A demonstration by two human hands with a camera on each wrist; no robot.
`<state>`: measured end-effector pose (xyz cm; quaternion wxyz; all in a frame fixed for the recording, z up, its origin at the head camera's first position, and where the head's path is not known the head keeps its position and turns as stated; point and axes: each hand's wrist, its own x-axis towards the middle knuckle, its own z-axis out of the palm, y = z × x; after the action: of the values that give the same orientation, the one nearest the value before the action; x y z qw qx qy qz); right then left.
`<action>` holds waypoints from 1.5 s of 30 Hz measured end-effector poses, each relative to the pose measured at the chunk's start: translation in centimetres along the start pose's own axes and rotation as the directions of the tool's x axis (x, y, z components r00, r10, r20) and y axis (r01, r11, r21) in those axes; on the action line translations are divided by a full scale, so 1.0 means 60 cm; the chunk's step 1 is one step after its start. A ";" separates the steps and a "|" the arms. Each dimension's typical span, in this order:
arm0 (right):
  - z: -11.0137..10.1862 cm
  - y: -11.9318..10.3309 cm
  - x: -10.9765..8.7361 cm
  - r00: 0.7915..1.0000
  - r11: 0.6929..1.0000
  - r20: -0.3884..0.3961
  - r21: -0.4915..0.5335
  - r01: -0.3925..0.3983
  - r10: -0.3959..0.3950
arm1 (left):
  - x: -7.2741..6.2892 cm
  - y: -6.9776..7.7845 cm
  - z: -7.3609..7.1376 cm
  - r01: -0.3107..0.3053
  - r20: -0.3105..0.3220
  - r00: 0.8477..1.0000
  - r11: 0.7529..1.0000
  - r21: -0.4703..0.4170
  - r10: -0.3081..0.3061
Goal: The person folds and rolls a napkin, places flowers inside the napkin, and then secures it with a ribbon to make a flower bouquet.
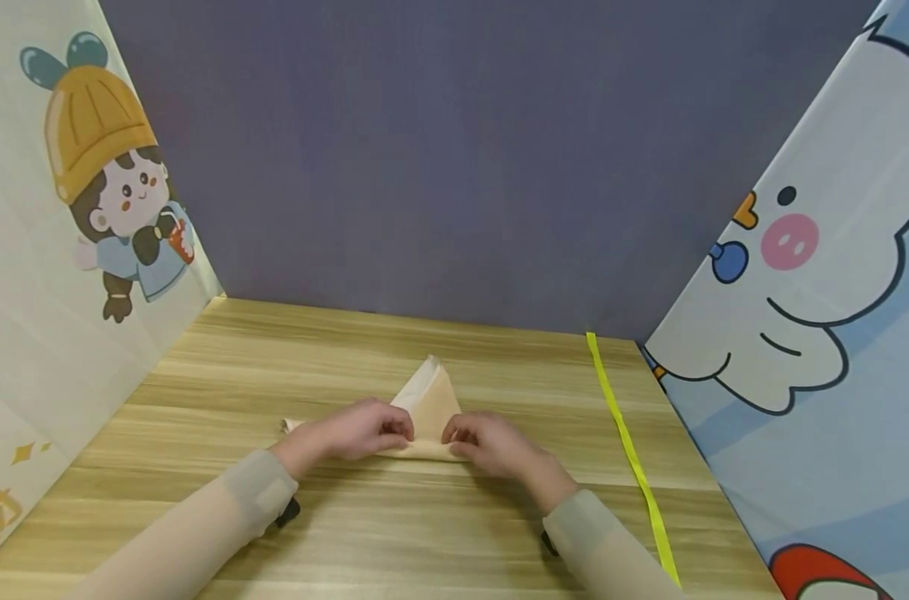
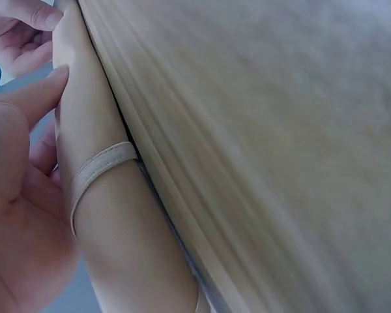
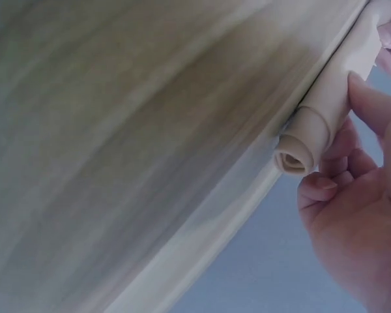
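Observation:
A beige piece of smooth, cloth-like material [image 1: 435,408] lies on the table, its near part rolled into a tube and its far part a flat triangle with a pale left edge. My left hand [image 1: 360,429] pinches the left part of the roll [image 1: 427,451], thumb in front and fingers behind. On the right part, my right hand [image 1: 499,450] grips in the same way, a short gap away. In the left wrist view a stitched band [image 2: 101,166] wraps the roll. The right wrist view shows the roll's spiral open end [image 3: 296,156]. Part of the roll is hidden by the left hand.
The wood-grain table [image 1: 394,533] extends around the hands. A yellow strip [image 1: 622,429] runs lengthwise along its right side. A purple-grey panel [image 1: 454,167] stands behind, with cartoon-printed walls at the left [image 1: 19,208] and right [image 1: 859,292].

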<state>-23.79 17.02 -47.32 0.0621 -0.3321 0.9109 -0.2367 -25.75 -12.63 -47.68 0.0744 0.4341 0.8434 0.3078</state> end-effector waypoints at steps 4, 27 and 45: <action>0.003 -0.001 0.000 0.999 0.997 -0.006 -0.069 0.043 -0.043 | 0.001 0.000 0.000 -0.004 0.011 1.000 0.998 0.070 0.003; -0.002 -0.004 0.000 0.999 0.992 0.013 -0.125 0.035 -0.034 | 0.001 0.005 -0.001 -0.032 0.006 0.999 0.987 0.155 0.031; 0.007 -0.012 -0.007 0.997 0.988 -0.051 -0.147 0.052 -0.060 | 0.006 0.009 0.001 -0.050 -0.022 0.998 0.982 0.183 0.055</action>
<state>-22.92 16.61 -47.38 0.0060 -0.3547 0.9174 -0.1804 -25.58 -12.09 -47.40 0.0147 0.4571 0.8571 0.2372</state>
